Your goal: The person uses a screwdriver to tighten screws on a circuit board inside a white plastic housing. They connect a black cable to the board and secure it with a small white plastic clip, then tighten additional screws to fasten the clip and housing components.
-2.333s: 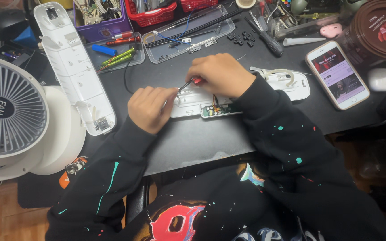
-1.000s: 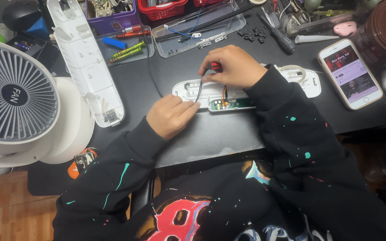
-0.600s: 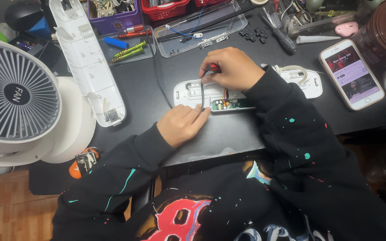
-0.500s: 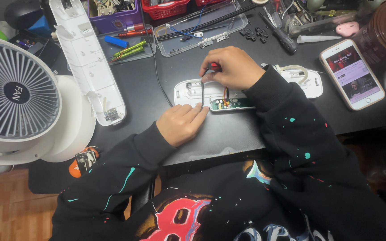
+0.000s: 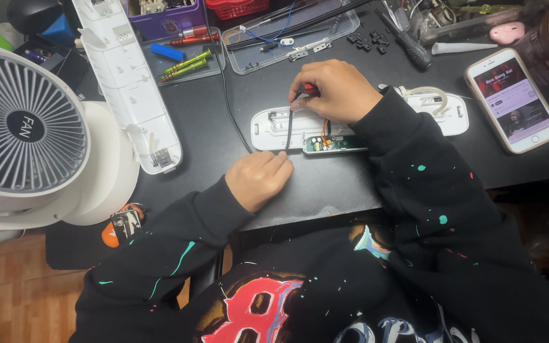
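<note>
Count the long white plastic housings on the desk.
3. The tall housing lies beside the fan; the opened housing sits under the right hand; another housing lies near the phone. None seems hidden.
</note>
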